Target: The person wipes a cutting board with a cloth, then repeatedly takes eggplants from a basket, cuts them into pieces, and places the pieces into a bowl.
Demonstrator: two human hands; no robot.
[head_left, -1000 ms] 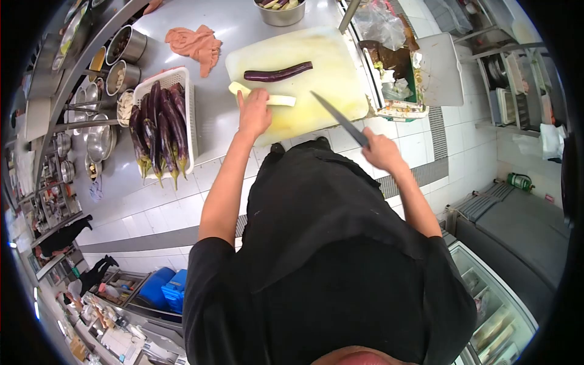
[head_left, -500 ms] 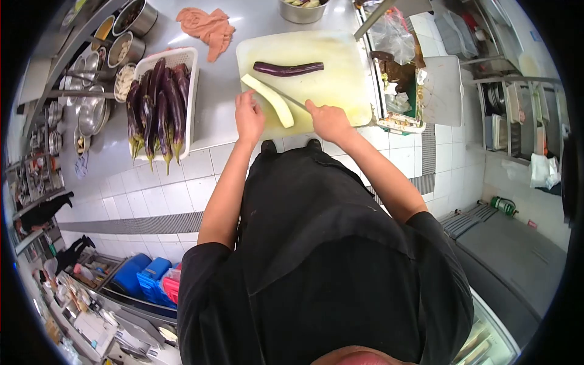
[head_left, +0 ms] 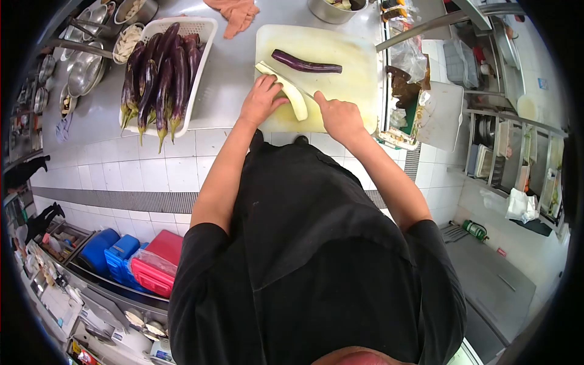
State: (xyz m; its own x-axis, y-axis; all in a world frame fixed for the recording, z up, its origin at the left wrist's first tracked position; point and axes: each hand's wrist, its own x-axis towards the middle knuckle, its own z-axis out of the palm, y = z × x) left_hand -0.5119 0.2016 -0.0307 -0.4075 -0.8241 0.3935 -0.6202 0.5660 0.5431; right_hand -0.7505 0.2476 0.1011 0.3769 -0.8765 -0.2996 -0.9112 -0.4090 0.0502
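My left hand [head_left: 261,100] grips a pale-fleshed length of eggplant [head_left: 296,102], fingers over its far side and thumb at its near side. This piece lies slanted on the cutting board [head_left: 359,103]. In my right hand [head_left: 340,118] is a kitchen knife [head_left: 302,89], its handle mostly hidden by the fingers. The blade runs along the right edge of the pale piece, its tip toward the upper left. Above the blade lies a dark purple eggplant piece [head_left: 307,63], skin up and apart from both hands.
A white plastic basket [head_left: 205,55] of whole eggplants [head_left: 161,79] stands left of the board. Behind are an orange cloth [head_left: 237,18] and a metal pot [head_left: 337,11]. Metal bowls [head_left: 87,76] sit far left. A scrap bin [head_left: 404,115] borders the board's right side.
My left hand has come from beside the pale eggplant onto it, fingers now across it. The knife stays along its edge. The whole view has shifted slightly.
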